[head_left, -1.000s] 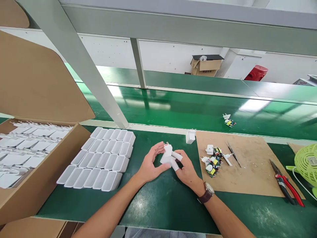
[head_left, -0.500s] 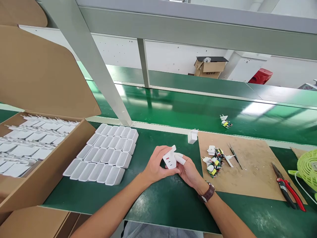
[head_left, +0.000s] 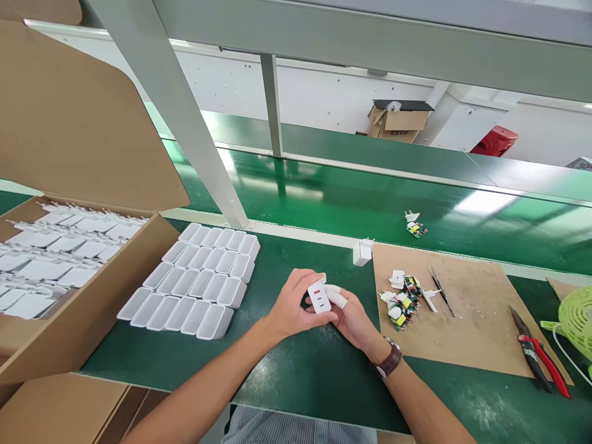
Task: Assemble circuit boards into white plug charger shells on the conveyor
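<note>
Both hands hold one white charger [head_left: 319, 298] over the green bench, its port face with a red and two dark slots turned toward me. My left hand [head_left: 292, 306] wraps around its left side. My right hand [head_left: 352, 319] grips it from the right, with a white finger cot on one finger. Rows of empty white charger shells [head_left: 196, 279] lie to the left of my hands. A cardboard box [head_left: 87, 308] at far left holds several white plug parts.
A brown board [head_left: 467, 320] to the right carries several small circuit boards [head_left: 401, 300], tweezers [head_left: 439, 285] and red-handled cutters [head_left: 539, 359]. A single white charger [head_left: 362, 251] stands near the board's corner. A green fan [head_left: 577, 319] sits at far right. A conveyor belt [head_left: 370, 203] runs behind.
The charger has been turned in my hands so its port face now points toward me. My hands stay closed on it in about the same spot.
</note>
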Demonstrator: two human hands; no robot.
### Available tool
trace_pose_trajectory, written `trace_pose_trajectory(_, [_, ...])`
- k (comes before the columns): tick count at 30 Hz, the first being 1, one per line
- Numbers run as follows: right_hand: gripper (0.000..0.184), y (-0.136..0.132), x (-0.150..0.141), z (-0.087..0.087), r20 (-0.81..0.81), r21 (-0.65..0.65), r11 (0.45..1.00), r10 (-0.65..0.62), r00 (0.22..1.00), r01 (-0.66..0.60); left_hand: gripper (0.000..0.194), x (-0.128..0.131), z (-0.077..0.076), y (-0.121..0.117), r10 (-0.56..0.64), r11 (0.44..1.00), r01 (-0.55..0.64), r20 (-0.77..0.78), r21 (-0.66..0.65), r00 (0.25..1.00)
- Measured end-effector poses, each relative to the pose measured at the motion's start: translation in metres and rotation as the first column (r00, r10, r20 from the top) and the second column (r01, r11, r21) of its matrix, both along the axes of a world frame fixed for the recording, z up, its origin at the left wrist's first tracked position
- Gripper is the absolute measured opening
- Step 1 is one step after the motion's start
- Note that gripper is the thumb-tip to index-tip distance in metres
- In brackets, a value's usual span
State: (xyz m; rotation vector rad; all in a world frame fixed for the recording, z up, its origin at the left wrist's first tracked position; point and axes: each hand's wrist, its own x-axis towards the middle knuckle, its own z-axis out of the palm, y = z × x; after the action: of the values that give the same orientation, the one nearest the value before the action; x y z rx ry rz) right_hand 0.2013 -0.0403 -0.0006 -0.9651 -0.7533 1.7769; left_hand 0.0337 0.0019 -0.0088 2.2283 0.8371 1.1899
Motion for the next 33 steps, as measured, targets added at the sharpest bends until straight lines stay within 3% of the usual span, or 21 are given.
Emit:
trace_pose_trajectory(2, [0.035,-0.001,0.003,-0.006,0.083,0.081,0.995,-0.063,0.995,0.056,0.08,-0.001,0.002,0.0,-0.012,1.0,0.011,0.027,0.008,1.0])
trace_pose_trajectory(4, [0.033,-0.001,0.007,-0.013,0.269,0.272,0.953,-0.205,0.941,0.13,0.087,-0.002,0.002,0.0,-0.016,0.999,0.018,0.052,-0.032,0.998])
trace_pose_trajectory(6, [0.034,-0.001,0.012,-0.02,0.476,0.52,0.849,-0.376,0.795,0.09,0.1,-0.004,0.001,0.0,-0.021,0.992,0.026,0.044,-0.126,0.999])
trace_pose_trajectory(8, [0.04,0.0,0.017,-0.025,0.609,0.68,0.729,-0.498,0.618,-0.083,0.11,-0.005,-0.001,0.0,-0.026,0.974,0.027,0.01,-0.224,1.0])
trace_pose_trajectory(10, [0.047,0.0,0.019,-0.029,0.686,0.707,0.657,-0.549,0.477,-0.262,0.114,-0.006,-0.005,0.0,-0.033,0.956,0.027,-0.016,-0.293,0.999])
trace_pose_trajectory(12, [0.053,0.0,0.021,-0.03,0.722,0.691,0.627,-0.573,0.388,-0.359,0.116,-0.006,-0.008,0.0,-0.04,0.939,0.03,-0.02,-0.343,0.999])
trace_pose_trajectory(16, [0.049,-0.002,0.022,-0.028,0.683,0.73,0.582,-0.646,0.341,-0.358,0.117,-0.006,-0.01,0.0,-0.03,0.922,0.023,-0.012,-0.386,0.999])
trace_pose_trajectory(20, [0.04,0.0,0.024,-0.026,0.742,0.669,0.624,-0.598,0.304,-0.404,0.122,-0.005,-0.011,0.001,-0.031,0.895,0.012,-0.034,-0.445,0.999])
trace_pose_trajectory(23, [0.038,0.003,0.023,-0.026,0.735,0.673,0.663,-0.554,0.39,-0.327,0.127,-0.004,-0.011,0.003,-0.037,0.884,0.0,-0.07,-0.468,0.997])
trace_pose_trajectory(26, [0.034,0.005,0.019,-0.024,0.625,0.62,0.784,-0.471,0.622,-0.03,0.128,-0.001,-0.009,0.003,-0.048,0.925,0.026,-0.048,-0.38,0.998])
trace_pose_trajectory(29, [0.03,0.005,0.015,-0.019,0.331,0.319,0.925,-0.313,0.89,0.207,0.095,0.002,-0.007,0.001,-0.022,0.973,0.019,-0.011,-0.231,1.0])
trace_pose_trajectory(31, [0.034,0.004,0.011,-0.015,0.123,0.152,0.97,-0.209,0.97,0.189,0.069,0.004,-0.006,-0.001,0.007,0.988,-0.004,0.018,-0.154,1.0])
trace_pose_trajectory(33, [0.035,0.003,0.008,-0.013,-0.002,0.093,0.985,-0.148,0.989,0.148,0.059,0.005,-0.006,-0.002,0.028,0.994,-0.023,0.044,-0.107,0.999])
